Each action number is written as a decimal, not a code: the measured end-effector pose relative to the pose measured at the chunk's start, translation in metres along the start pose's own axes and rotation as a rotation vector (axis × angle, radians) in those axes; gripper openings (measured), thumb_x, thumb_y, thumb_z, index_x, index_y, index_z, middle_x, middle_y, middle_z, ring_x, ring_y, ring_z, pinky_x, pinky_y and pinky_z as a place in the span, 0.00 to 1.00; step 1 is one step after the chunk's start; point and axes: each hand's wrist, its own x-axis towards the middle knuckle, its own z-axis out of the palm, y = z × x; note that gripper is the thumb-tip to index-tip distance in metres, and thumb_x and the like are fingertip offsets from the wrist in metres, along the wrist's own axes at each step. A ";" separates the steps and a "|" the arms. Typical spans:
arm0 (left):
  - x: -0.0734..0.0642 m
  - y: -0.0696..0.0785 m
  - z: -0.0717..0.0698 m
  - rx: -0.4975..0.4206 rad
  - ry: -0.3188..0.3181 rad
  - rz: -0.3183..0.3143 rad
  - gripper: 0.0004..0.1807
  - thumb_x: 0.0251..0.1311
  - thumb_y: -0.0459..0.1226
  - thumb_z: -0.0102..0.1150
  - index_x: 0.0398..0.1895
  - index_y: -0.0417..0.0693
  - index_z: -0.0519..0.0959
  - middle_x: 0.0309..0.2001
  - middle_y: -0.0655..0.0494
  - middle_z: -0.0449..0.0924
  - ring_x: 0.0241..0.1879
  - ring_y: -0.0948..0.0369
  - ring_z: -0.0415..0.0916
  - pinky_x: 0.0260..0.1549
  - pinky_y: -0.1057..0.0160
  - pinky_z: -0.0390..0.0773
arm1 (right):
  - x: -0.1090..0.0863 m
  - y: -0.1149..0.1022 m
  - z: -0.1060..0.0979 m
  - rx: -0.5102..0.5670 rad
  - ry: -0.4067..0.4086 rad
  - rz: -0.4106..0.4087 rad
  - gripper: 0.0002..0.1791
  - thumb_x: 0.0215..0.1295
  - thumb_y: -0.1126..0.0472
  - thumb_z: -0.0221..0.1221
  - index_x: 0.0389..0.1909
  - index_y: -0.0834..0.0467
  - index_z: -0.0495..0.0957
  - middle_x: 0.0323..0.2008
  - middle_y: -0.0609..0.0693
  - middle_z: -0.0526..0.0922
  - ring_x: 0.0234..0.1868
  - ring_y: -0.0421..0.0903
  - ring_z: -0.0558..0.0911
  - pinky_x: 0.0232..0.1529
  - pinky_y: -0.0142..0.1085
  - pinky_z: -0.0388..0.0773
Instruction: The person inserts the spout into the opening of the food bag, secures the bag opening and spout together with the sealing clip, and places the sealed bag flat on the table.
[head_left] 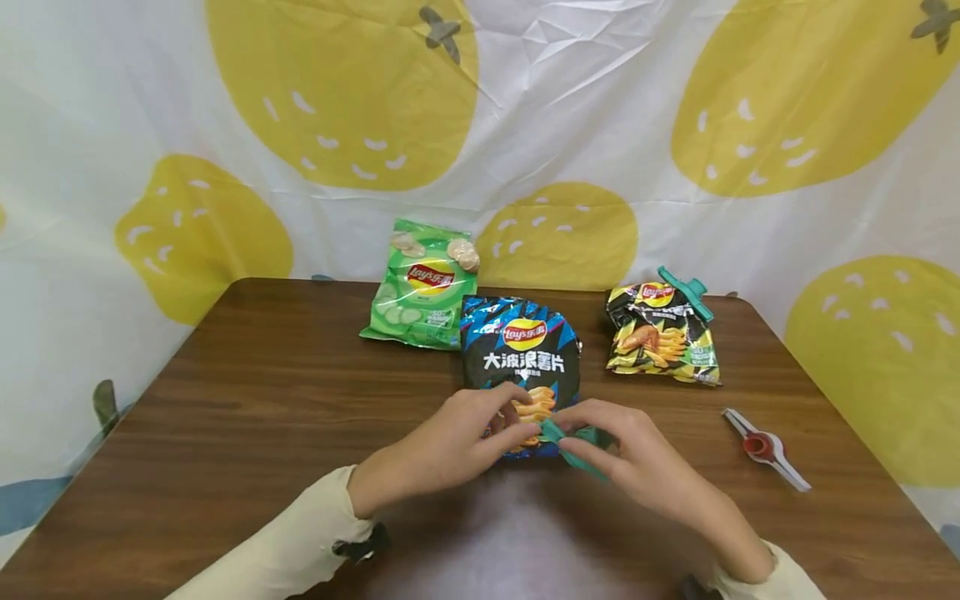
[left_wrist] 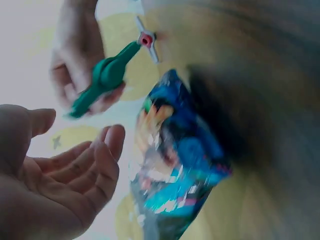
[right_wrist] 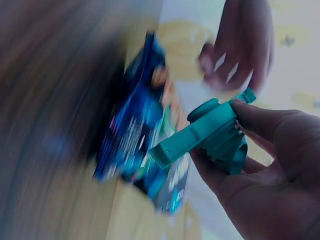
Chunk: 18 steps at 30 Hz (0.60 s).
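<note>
A teal-green bag clip (right_wrist: 187, 137) with a round part in its middle is pinched between the thumb and fingers of my right hand (head_left: 637, 454). My left hand (head_left: 465, 433) holds nothing; its fingers are loosely bent, and the left wrist view shows a gap between them and the clip. Beneath and beyond both hands lies a blue and black chip bag (head_left: 525, 337), its lower part partly covered by the fingers in the head view. Both wrist views show its crinkled, shiny side blurred.
A green chip bag (head_left: 423, 287) leans at the back, left of the blue one. Back right is a black and yellow chip bag (head_left: 660, 337) with a teal clip (head_left: 686, 292) across its top. A pale, long tool with a red round middle (head_left: 761, 448) lies on the right of the wooden table (head_left: 300, 392).
</note>
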 end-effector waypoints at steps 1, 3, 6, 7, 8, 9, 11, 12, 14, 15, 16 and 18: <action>0.001 0.001 0.004 -0.032 -0.012 0.009 0.11 0.72 0.41 0.55 0.46 0.42 0.78 0.29 0.60 0.82 0.26 0.69 0.78 0.29 0.70 0.78 | 0.002 -0.004 0.003 0.007 -0.008 -0.025 0.13 0.65 0.65 0.65 0.49 0.49 0.82 0.43 0.39 0.84 0.40 0.37 0.82 0.38 0.34 0.81; 0.002 0.000 0.009 -0.103 -0.016 0.023 0.09 0.73 0.39 0.55 0.41 0.42 0.79 0.27 0.58 0.82 0.23 0.68 0.79 0.25 0.71 0.77 | 0.007 -0.009 0.007 0.011 -0.013 -0.051 0.13 0.65 0.65 0.65 0.48 0.49 0.82 0.43 0.39 0.84 0.40 0.37 0.82 0.39 0.34 0.81; 0.000 -0.003 0.012 -0.231 0.014 0.015 0.08 0.72 0.34 0.55 0.34 0.40 0.79 0.23 0.53 0.82 0.19 0.62 0.80 0.20 0.68 0.78 | 0.015 -0.010 0.013 0.014 -0.005 -0.031 0.11 0.64 0.63 0.67 0.46 0.49 0.81 0.41 0.38 0.84 0.40 0.37 0.82 0.41 0.35 0.80; -0.001 -0.004 0.013 -0.281 0.030 0.004 0.08 0.71 0.33 0.55 0.35 0.39 0.80 0.24 0.50 0.83 0.19 0.60 0.81 0.20 0.66 0.80 | 0.017 -0.010 0.014 0.013 -0.002 -0.006 0.11 0.64 0.62 0.67 0.46 0.49 0.81 0.40 0.37 0.84 0.41 0.36 0.83 0.42 0.35 0.80; -0.001 -0.005 0.013 -0.331 0.048 -0.007 0.08 0.71 0.32 0.55 0.35 0.37 0.81 0.24 0.47 0.83 0.19 0.59 0.82 0.21 0.64 0.81 | 0.019 -0.009 0.015 0.015 0.002 0.024 0.11 0.65 0.60 0.66 0.46 0.49 0.80 0.40 0.37 0.84 0.41 0.36 0.83 0.42 0.34 0.80; -0.001 -0.006 0.013 -0.381 0.066 -0.024 0.08 0.71 0.32 0.55 0.36 0.36 0.81 0.25 0.45 0.84 0.20 0.57 0.83 0.21 0.63 0.82 | 0.020 -0.008 0.016 0.016 0.004 0.054 0.11 0.65 0.58 0.66 0.47 0.50 0.80 0.40 0.37 0.84 0.41 0.36 0.83 0.42 0.34 0.80; -0.002 -0.008 0.013 -0.450 0.107 -0.056 0.09 0.71 0.32 0.55 0.38 0.34 0.82 0.27 0.41 0.84 0.22 0.55 0.84 0.23 0.60 0.83 | 0.021 -0.005 0.017 0.012 0.009 0.107 0.12 0.67 0.55 0.64 0.49 0.51 0.79 0.38 0.37 0.85 0.37 0.36 0.83 0.39 0.34 0.81; -0.002 -0.008 0.013 -0.474 0.131 -0.069 0.09 0.71 0.32 0.55 0.39 0.33 0.82 0.27 0.40 0.84 0.23 0.54 0.85 0.24 0.60 0.84 | 0.022 -0.004 0.016 0.006 0.013 0.126 0.12 0.68 0.54 0.63 0.50 0.52 0.79 0.36 0.38 0.85 0.34 0.36 0.82 0.36 0.34 0.80; -0.002 -0.009 0.011 -0.493 0.171 -0.086 0.09 0.71 0.32 0.55 0.39 0.33 0.83 0.27 0.40 0.84 0.24 0.54 0.85 0.25 0.59 0.84 | 0.022 -0.002 0.014 0.008 0.016 0.152 0.12 0.70 0.54 0.61 0.51 0.52 0.79 0.32 0.39 0.84 0.29 0.36 0.81 0.31 0.33 0.79; -0.003 -0.010 0.009 -0.499 0.182 -0.092 0.09 0.71 0.32 0.55 0.40 0.33 0.83 0.27 0.39 0.84 0.24 0.54 0.85 0.25 0.58 0.84 | 0.022 -0.002 0.013 0.027 0.009 0.159 0.11 0.71 0.55 0.60 0.50 0.52 0.79 0.30 0.39 0.84 0.28 0.36 0.81 0.30 0.33 0.78; -0.003 -0.011 0.007 -0.507 0.186 -0.096 0.09 0.71 0.32 0.55 0.40 0.34 0.83 0.27 0.40 0.84 0.23 0.54 0.84 0.25 0.58 0.84 | 0.022 -0.002 0.012 0.050 -0.001 0.161 0.09 0.71 0.55 0.60 0.49 0.52 0.79 0.28 0.40 0.84 0.26 0.37 0.82 0.28 0.34 0.78; -0.004 -0.012 0.004 -0.530 0.174 -0.098 0.10 0.71 0.33 0.56 0.39 0.34 0.83 0.27 0.39 0.83 0.23 0.53 0.84 0.24 0.56 0.84 | 0.024 -0.002 0.009 0.088 -0.026 0.141 0.07 0.72 0.57 0.59 0.47 0.51 0.79 0.27 0.40 0.84 0.27 0.38 0.83 0.29 0.33 0.79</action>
